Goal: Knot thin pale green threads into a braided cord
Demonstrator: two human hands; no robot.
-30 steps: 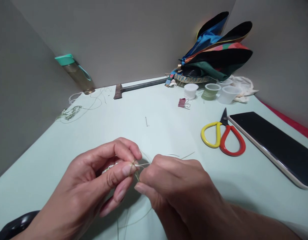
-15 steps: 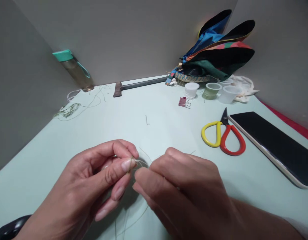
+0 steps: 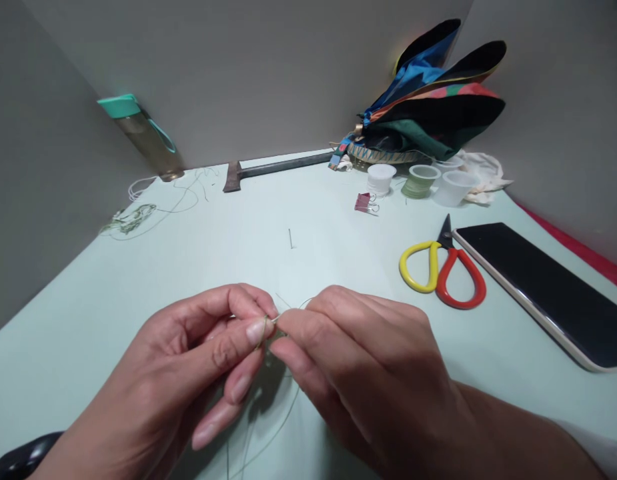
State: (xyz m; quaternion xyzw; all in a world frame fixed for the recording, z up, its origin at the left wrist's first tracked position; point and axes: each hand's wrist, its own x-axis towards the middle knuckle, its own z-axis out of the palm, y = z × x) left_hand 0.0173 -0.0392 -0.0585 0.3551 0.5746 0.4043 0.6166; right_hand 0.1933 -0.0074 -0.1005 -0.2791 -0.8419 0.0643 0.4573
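My left hand (image 3: 208,353) pinches thin green and white thread (image 3: 273,320) between thumb and index finger, with its other fingers curled loosely below. Close beside it, almost touching, my right hand (image 3: 358,367) is closed on the same thread near the left thumb tip. Its fingertips are partly hidden behind the hand. A loop of thread hangs over the left thumb, and loose green strands (image 3: 283,427) trail down to the table under both hands. Whether there is a knot at the pinch is too small to tell.
Yellow-and-red scissors (image 3: 461,280) and a phone (image 3: 543,293) lie to the right. Behind are thread spools (image 3: 421,182), a binder clip (image 3: 364,202), a hammer (image 3: 278,167) and a colourful fabric piece (image 3: 433,100). A bottle (image 3: 148,143) and tangled thread (image 3: 133,219) are at left; a nail-like pin (image 3: 290,239) lies mid-table.
My right hand has shifted up and closer to the left fingertips, its fingers closing on the thread. My left hand keeps its pinch nearly in place. The view has shifted slightly.
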